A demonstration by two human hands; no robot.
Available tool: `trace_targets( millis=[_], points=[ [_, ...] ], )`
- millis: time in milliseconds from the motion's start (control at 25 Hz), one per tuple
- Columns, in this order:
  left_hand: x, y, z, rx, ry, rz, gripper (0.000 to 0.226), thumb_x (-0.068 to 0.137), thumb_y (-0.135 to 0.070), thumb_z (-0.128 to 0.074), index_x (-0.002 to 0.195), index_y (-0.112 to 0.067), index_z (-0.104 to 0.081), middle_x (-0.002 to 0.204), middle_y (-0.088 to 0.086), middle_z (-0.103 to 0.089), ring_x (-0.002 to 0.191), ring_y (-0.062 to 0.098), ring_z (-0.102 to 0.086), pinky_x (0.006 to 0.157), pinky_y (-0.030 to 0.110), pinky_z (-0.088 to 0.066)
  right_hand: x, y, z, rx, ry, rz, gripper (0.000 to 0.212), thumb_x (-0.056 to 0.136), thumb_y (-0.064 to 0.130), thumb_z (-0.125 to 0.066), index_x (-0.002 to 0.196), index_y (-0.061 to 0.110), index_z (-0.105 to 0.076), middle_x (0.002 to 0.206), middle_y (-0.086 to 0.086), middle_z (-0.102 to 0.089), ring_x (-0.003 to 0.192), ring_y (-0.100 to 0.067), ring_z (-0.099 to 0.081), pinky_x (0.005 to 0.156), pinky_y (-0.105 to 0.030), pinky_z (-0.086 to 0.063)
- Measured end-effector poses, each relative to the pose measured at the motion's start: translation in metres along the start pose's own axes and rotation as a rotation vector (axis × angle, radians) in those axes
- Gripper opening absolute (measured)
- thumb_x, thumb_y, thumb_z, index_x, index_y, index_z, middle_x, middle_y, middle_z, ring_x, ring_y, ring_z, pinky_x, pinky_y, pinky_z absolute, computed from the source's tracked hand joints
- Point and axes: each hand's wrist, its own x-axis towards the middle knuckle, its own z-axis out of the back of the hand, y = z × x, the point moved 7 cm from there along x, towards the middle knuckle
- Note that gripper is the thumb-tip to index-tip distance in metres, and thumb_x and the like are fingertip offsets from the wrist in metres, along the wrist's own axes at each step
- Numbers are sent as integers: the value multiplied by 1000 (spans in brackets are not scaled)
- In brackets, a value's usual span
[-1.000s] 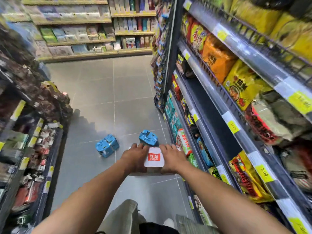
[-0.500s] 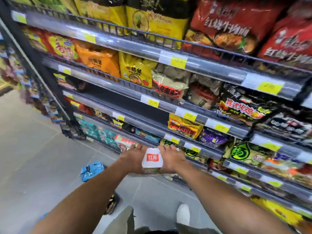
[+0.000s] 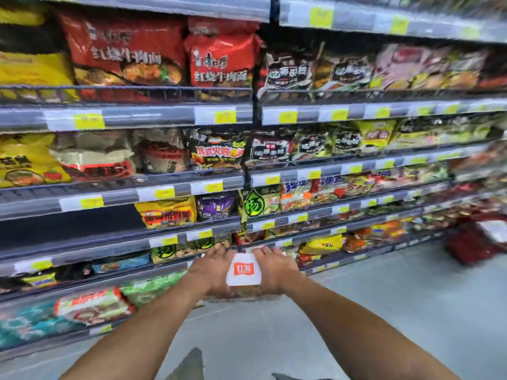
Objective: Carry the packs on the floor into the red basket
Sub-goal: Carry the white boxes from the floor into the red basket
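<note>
In a shop aisle, my left hand (image 3: pixel 212 272) and right hand (image 3: pixel 277 270) grip a white pack (image 3: pixel 243 270) between them, fingers curled over its far edge, clear of the floor (image 3: pixel 384 311). The red basket (image 3: pixel 477 242) stands well right of the grip, blurred. The risk I see is the pack slipping from this side squeeze, or clipping the shelves (image 3: pixel 164 116) just beyond my fingers.

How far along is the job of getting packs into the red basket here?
Done: one pack is off the floor. In hand: the left hand and right hand grip it from either side. Left: carrying it to the red basket, which stands on the floor far to the right, too blurred to judge its contents. No other packs show on the floor in this view.
</note>
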Motion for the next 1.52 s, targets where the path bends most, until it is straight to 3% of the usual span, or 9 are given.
trace_targets(
  millis=[200, 600, 840, 960, 1240, 1520],
  points=[
    [32, -136, -8, 97, 48, -190, 115, 67, -69, -71, 154, -19, -16, 151, 8, -33, 140, 33, -31, 112, 46, -38, -81, -119, -22, 76, -45, -203, 107, 67, 69, -73, 150, 20, -27, 146, -6, -41, 138, -32, -36, 105, -53, -42],
    [29, -422, -60, 203, 120, -479, 95, 67, -65, -69, 141, -21, -30, 136, 7, -43, 126, 30, -40, 100, 43, -44, -276, -325, -110, 261, -97, -461, 99, 67, 74, -70, 147, 31, -29, 141, 2, -48, 130, -25, -45, 98, -49, -49],
    [23, -568, -101, 293, 177, -652, 106, 55, -73, -60, 143, -23, -28, 138, 7, -46, 127, 32, -42, 103, 46, -45, -390, -413, -163, 394, -114, -631, 98, 68, 69, -72, 148, 33, -29, 145, 4, -47, 131, -24, -44, 102, -49, -46],
    [21, -629, -120, 350, 210, -727, 102, 57, -70, -62, 142, -24, -29, 137, 6, -45, 127, 31, -42, 99, 48, -47, -435, -446, -190, 443, -122, -733, 97, 67, 70, -71, 146, 31, -30, 143, 4, -48, 130, -25, -44, 100, -49, -47],
    [52, -736, -148, 426, 242, -894, 90, 68, -62, -72, 140, -27, -30, 136, 4, -47, 125, 29, -44, 96, 45, -47, -483, -520, -223, 500, -113, -904, 93, 66, 72, -70, 140, 31, -33, 135, 4, -50, 126, -26, -47, 91, -48, -49],
    [158, -840, -132, 437, 233, -1004, 95, 66, -64, -74, 141, -30, -27, 135, 2, -47, 124, 25, -44, 93, 44, -51, -471, -642, -201, 541, -106, -1021, 92, 68, 69, -71, 142, 29, -32, 137, 2, -49, 128, -27, -46, 92, -48, -49]
  ],
)
